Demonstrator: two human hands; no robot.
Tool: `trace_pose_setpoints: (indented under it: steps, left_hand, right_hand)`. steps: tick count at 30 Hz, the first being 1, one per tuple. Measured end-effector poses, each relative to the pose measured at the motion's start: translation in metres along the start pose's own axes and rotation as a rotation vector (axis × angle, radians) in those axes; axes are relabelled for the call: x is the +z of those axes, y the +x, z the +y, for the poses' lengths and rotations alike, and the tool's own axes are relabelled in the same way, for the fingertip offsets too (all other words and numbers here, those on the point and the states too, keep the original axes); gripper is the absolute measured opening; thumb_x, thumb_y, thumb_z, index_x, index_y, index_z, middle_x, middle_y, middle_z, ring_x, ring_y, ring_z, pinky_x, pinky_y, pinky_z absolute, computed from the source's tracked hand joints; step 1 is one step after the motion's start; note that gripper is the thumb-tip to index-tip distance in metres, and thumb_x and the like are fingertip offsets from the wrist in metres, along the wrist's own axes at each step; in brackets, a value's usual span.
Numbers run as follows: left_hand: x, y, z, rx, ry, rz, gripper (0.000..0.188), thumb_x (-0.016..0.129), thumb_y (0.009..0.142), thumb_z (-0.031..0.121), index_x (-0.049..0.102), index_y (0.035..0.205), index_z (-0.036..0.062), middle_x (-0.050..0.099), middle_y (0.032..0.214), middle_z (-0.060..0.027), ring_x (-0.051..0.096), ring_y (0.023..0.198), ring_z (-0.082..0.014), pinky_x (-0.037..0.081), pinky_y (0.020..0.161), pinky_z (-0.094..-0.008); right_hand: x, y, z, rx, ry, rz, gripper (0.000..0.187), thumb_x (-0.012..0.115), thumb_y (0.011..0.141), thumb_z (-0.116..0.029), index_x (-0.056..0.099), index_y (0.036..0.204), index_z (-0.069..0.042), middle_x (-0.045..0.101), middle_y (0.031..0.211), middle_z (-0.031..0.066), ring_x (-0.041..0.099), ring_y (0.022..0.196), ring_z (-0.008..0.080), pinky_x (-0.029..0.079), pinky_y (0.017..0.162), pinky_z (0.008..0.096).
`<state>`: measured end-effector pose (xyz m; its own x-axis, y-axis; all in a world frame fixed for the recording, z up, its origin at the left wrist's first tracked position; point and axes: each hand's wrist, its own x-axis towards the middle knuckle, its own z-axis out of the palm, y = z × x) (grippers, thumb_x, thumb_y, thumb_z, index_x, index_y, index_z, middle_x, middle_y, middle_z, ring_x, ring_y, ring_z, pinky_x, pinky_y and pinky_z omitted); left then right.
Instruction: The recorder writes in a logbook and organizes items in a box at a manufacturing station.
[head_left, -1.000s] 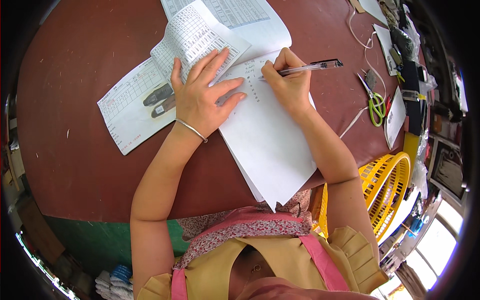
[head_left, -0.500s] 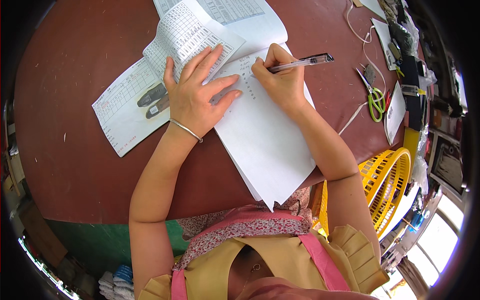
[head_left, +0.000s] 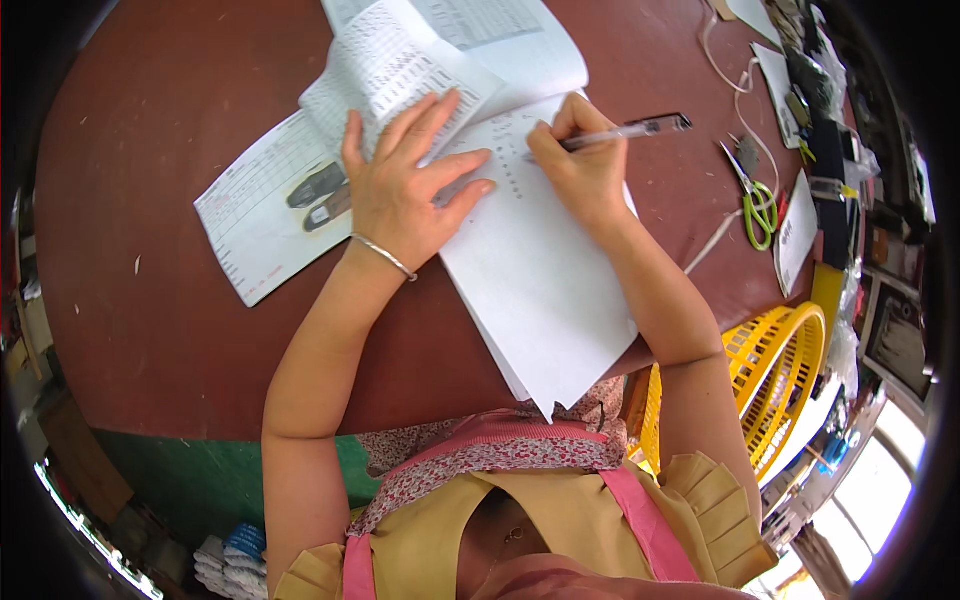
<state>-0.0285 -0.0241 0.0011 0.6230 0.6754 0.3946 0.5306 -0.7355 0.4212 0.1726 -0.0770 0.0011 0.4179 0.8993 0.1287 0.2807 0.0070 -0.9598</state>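
Observation:
A clear pen with a black cap end (head_left: pixel 652 126) is gripped in my right hand (head_left: pixel 588 160), its tip hidden behind my fingers at the white notebook page (head_left: pixel 545 285). Short handwritten marks run down the upper part of that page. My left hand (head_left: pixel 408 190) lies flat with fingers spread, partly on a curled printed table sheet (head_left: pixel 385 60) and partly on the notebook's left edge. Under that curled sheet, to the left, lies a printed form (head_left: pixel 260 215) with a picture of dark shoes.
Green-handled scissors (head_left: pixel 760 215) lie on the brown table (head_left: pixel 160 330) at the right, beside a white cord (head_left: pixel 712 245) and a white card (head_left: pixel 796 235). Clutter lines the table's far right edge. A yellow plastic basket (head_left: pixel 770 385) stands below my right elbow.
My right hand and the pen have shifted slightly right on the page. The whole view has moved a little, and my left hand stays resting on the papers.

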Motion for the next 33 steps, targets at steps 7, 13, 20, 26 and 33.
trace_pose_setpoints:
  steps: [7, 13, 20, 26, 33]
  left_hand:
    - [0.004, -0.003, -0.005, -0.012, -0.069, 0.015, 0.024, 0.083, 0.074, 0.039, 0.081, 0.095, 0.0259, 0.056, 0.148, -0.0012, 0.049, 0.137, -0.0222, 0.017, 0.113, -0.0712]
    - [-0.002, -0.006, -0.003, -0.031, -0.145, 0.019, 0.02, 0.083, 0.076, 0.035, 0.081, 0.094, 0.0269, 0.055, 0.148, -0.0014, 0.043, 0.141, -0.0194, 0.01, 0.118, -0.0696]
    - [0.003, -0.003, -0.006, -0.002, -0.086, 0.029, 0.027, 0.084, 0.072, 0.037, 0.081, 0.097, 0.0255, 0.056, 0.149, -0.0019, 0.05, 0.137, -0.0247, 0.018, 0.112, -0.0717]
    - [-0.003, 0.0, 0.001, -0.011, -0.038, 0.005, 0.025, 0.084, 0.074, 0.038, 0.082, 0.097, 0.0271, 0.058, 0.147, 0.0006, 0.048, 0.138, -0.0203, 0.014, 0.117, -0.0679]
    - [-0.003, 0.001, 0.002, -0.011, -0.018, -0.017, 0.025, 0.084, 0.076, 0.038, 0.082, 0.099, 0.0292, 0.058, 0.147, 0.0004, 0.047, 0.139, -0.0195, 0.012, 0.119, -0.0666]
  right_hand:
    - [0.0, -0.004, 0.006, -0.013, -0.061, -0.013, 0.035, 0.069, 0.089, 0.001, 0.041, 0.07, -0.007, 0.041, 0.065, -0.0046, 0.04, 0.062, 0.004, 0.035, 0.052, 0.0249]
    - [0.003, -0.002, 0.005, -0.035, -0.069, -0.057, 0.036, 0.068, 0.089, 0.002, 0.039, 0.07, -0.007, 0.039, 0.066, -0.0056, 0.033, 0.063, 0.0037, 0.03, 0.054, 0.0232]
    - [0.0, -0.004, 0.007, -0.029, -0.12, -0.009, 0.034, 0.068, 0.086, 0.002, 0.041, 0.069, -0.008, 0.039, 0.065, -0.0049, 0.036, 0.062, 0.0047, 0.033, 0.054, 0.0257]
    - [0.001, -0.005, -0.005, -0.005, -0.061, -0.02, 0.037, 0.068, 0.083, 0.003, 0.035, 0.067, -0.006, 0.036, 0.062, -0.0045, 0.035, 0.062, 0.0035, 0.032, 0.052, 0.0259]
    - [-0.001, -0.005, -0.01, 0.075, -0.005, 0.008, 0.037, 0.067, 0.082, 0.003, 0.035, 0.067, -0.007, 0.037, 0.062, -0.0049, 0.034, 0.06, 0.0034, 0.031, 0.05, 0.0266]
